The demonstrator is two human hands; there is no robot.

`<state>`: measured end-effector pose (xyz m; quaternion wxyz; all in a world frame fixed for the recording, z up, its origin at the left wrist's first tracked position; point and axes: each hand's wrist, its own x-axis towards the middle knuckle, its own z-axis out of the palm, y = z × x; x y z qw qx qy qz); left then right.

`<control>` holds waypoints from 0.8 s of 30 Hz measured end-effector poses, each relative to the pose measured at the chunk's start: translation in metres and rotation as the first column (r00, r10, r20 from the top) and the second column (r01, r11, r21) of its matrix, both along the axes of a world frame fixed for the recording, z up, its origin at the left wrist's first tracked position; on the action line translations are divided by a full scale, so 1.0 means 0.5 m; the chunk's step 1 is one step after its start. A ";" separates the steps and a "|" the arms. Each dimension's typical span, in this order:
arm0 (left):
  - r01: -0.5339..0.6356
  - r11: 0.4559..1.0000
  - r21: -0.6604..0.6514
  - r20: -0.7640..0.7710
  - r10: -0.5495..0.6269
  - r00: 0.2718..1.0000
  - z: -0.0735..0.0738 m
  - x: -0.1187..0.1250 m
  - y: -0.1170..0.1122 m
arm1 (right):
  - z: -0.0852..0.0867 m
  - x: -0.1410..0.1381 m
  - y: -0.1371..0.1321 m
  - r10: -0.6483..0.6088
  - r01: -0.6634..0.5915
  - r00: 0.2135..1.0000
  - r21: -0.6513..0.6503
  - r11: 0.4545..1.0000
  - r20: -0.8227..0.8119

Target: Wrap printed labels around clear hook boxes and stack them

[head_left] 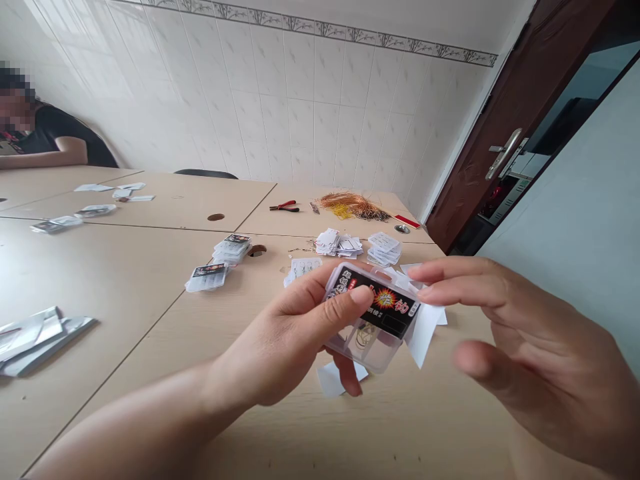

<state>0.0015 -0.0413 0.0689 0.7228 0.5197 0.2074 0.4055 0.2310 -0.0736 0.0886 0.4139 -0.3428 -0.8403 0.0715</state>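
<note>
My left hand point(300, 327) grips a small clear plastic case point(395, 317), thumb across the front and fingers behind. The case is tilted, and a black label with white characters and a bright burst design covers its upper part. Through the clear lower part show compartments, one with thin coiled pieces. My right hand point(530, 340) is at the case's right edge with thumb and fingers apart, holding nothing; whether its fingertips touch the case I cannot tell. White paper slips point(424, 337) lie behind the case, partly hidden by it.
Stacked clear cases point(233, 250) stand left of centre, white card piles point(337, 243) further back. Red-handled pliers point(285, 206) and a bundle of copper-coloured strands point(350, 202) lie at the far edge. Silver packets point(43, 340) are at left. A person point(65, 137) sits far left.
</note>
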 end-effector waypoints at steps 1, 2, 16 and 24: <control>-0.003 1.000 0.020 -0.006 0.003 1.000 0.000 0.000 -0.001 | -0.001 -0.002 -0.001 -0.008 0.008 1.000 0.003 1.000 -0.015; -0.005 0.999 0.043 -0.013 0.005 1.000 -0.001 -0.001 -0.002 | -0.003 -0.005 -0.002 -0.022 0.023 0.999 0.018 1.000 -0.024; -0.008 0.982 0.191 -0.058 0.019 0.998 0.000 0.000 -0.003 | -0.016 -0.034 -0.019 -0.336 0.327 0.940 0.121 0.937 0.063; -0.039 0.987 0.155 -0.072 0.051 0.996 -0.001 -0.008 -0.001 | -0.002 -0.030 -0.012 -0.437 0.417 0.896 0.189 0.889 0.081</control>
